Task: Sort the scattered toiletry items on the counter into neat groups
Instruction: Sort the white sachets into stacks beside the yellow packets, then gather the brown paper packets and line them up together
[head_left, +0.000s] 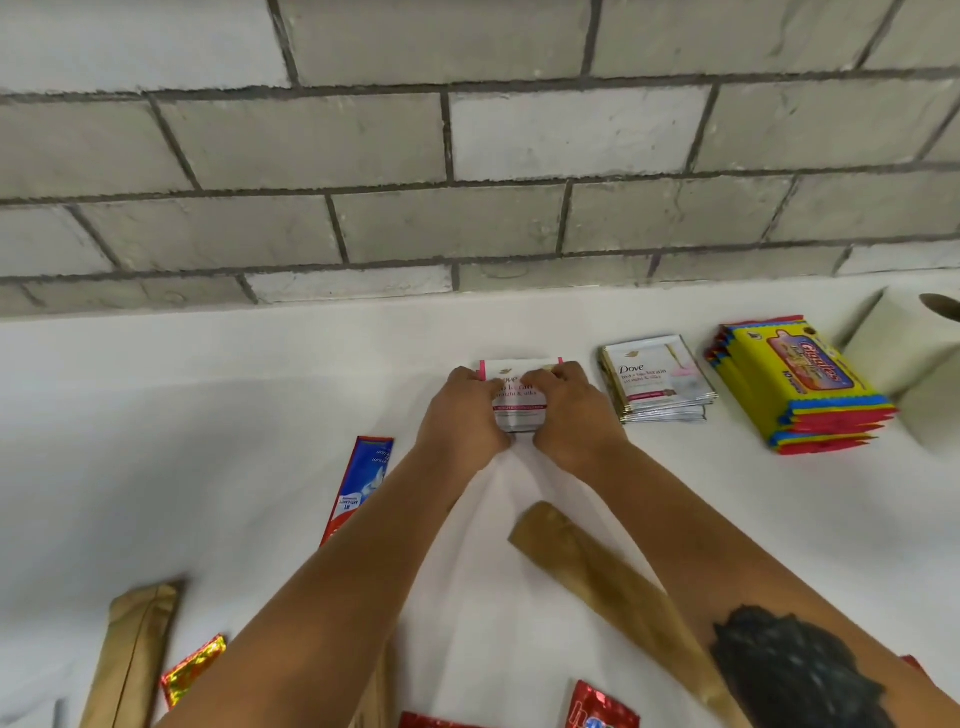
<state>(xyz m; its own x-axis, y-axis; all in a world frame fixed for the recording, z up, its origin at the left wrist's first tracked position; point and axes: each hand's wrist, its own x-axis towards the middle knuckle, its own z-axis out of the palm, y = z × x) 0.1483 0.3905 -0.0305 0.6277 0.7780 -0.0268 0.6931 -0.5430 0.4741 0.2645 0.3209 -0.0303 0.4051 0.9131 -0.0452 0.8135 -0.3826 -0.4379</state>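
Observation:
Both hands grip a small stack of white and pink Dove sachets (519, 397) on the white counter (208, 415). My left hand (462, 415) holds its left side and my right hand (574, 413) its right side. To the right lies a neat stack of Dove sachets with gold edges (657, 382). Further right sits a pile of yellow wipe packs (800, 384). A red and blue toothpaste tube (358, 486) lies left of my left forearm. Brown paper sleeves lie at the lower left (132, 654) and between my forearms (597, 571).
A grey block wall (467, 156) backs the counter. A white toilet roll (904, 353) stands at the far right. A gold and red sachet (192, 667) and red sachets (600, 706) lie near the bottom edge.

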